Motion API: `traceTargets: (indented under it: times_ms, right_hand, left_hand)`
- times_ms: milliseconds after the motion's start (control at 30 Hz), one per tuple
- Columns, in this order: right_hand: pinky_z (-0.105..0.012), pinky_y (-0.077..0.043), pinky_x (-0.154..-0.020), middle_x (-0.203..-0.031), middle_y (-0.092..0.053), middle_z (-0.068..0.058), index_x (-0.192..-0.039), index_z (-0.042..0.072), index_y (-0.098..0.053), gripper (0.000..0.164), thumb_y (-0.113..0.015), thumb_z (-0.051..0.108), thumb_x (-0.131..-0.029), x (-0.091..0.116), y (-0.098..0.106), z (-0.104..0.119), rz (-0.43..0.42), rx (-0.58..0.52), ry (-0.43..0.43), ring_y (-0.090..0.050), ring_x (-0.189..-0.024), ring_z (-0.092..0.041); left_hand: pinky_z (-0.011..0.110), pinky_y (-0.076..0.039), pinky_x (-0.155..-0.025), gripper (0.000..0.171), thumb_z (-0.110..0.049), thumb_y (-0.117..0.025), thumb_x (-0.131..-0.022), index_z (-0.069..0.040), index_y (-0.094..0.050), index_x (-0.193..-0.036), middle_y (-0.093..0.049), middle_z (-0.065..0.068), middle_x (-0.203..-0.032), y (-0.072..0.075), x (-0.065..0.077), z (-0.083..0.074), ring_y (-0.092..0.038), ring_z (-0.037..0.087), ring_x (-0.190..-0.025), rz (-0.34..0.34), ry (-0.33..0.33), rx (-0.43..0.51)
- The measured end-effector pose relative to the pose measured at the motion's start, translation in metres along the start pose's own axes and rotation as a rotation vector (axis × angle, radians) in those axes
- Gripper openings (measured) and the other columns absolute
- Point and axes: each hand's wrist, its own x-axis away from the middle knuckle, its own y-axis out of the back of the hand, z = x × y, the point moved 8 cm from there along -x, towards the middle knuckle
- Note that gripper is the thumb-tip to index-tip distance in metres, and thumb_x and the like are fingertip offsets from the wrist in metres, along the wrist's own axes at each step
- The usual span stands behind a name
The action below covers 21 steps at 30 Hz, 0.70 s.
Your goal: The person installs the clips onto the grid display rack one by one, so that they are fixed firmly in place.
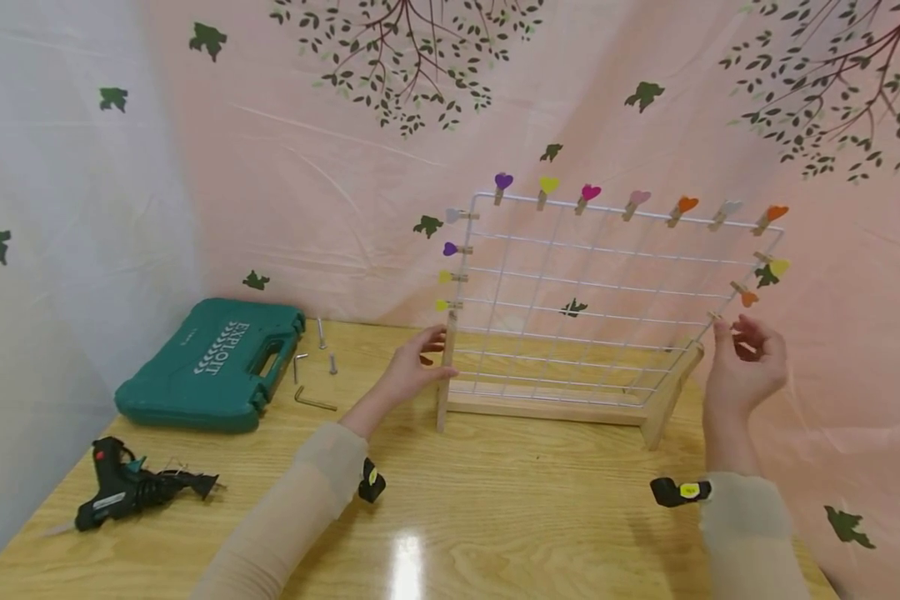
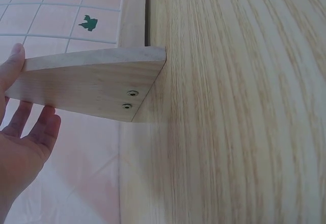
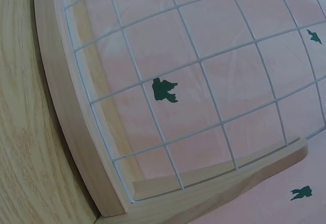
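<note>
A white wire grid (image 1: 562, 292) stands in a wooden stand (image 1: 547, 407) on the table. Small wooden clothespins with coloured hearts line its top and both sides, such as a purple-heart one (image 1: 503, 183) and an orange-heart one (image 1: 747, 296). My left hand (image 1: 412, 367) holds the stand's left side board (image 2: 86, 86), thumb on one edge and fingertips at the other. On the grid's right side, my right hand (image 1: 746, 362) pinches a clothespin (image 1: 714, 317) between thumb and forefinger; its heart is hidden. The right wrist view shows the grid's lower corner, not the hand.
To the left lie a green tool case (image 1: 210, 362) and a black glue gun (image 1: 131, 487). Beside the case are a hex key (image 1: 315, 402), another small bent key (image 1: 297, 367) and bolts (image 1: 333, 364). A printed cloth (image 1: 330, 208) hangs behind the table (image 1: 510, 517).
</note>
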Motion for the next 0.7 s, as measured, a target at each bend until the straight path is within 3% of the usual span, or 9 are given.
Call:
traceTargets:
  times_ms: [133,367,533,700]
  right_hand:
    - [-0.019,-0.040,-0.072,-0.095,-0.057,0.004,-0.100,0.015,-0.064,0.034,-0.076,0.021,-0.069,0.006,-0.001,0.008,0.027,0.034,-0.027,-0.052,-0.082,-0.009]
    - [-0.020,-0.041,-0.070,-0.093,-0.058,0.004,-0.103,0.014,-0.064,0.038,-0.077,0.020,-0.068,0.019,-0.012,0.026,0.118,0.010,0.050,-0.054,-0.081,-0.011]
    - [-0.020,-0.043,-0.071,-0.094,-0.058,0.001,-0.109,0.009,-0.061,0.043,-0.076,0.007,-0.068,0.033,-0.028,0.046,0.252,-0.058,0.091,-0.055,-0.083,-0.014]
    - [-0.020,-0.044,-0.074,-0.098,-0.057,-0.004,-0.114,0.005,-0.057,0.048,-0.073,0.000,-0.069,0.051,-0.046,0.065,0.396,-0.079,0.136,-0.053,-0.087,-0.016]
  left_hand:
    - [0.041,-0.045,-0.086,0.070,-0.028,-0.070,-0.075,-0.015,-0.036,-0.135,-0.048,0.009,-0.127,0.001,0.000,0.001,-0.048,0.029,-0.114,-0.015,0.009,-0.009]
    - [0.041,-0.044,-0.087,0.073,-0.029,-0.069,-0.075,-0.019,-0.032,-0.137,-0.044,0.007,-0.133,0.008,0.004,0.001,-0.047,0.028,-0.116,-0.044,0.009,-0.032]
    - [0.044,-0.042,-0.090,0.077,-0.023,-0.071,-0.076,-0.026,-0.027,-0.139,-0.039,0.004,-0.137,0.025,0.015,-0.006,-0.045,0.028,-0.118,-0.112,-0.017,-0.025]
    - [0.042,-0.041,-0.091,0.076,-0.027,-0.069,-0.077,-0.032,-0.025,-0.139,-0.039,0.001,-0.137,0.049,0.029,-0.023,-0.043,0.024,-0.120,-0.152,-0.069,-0.079]
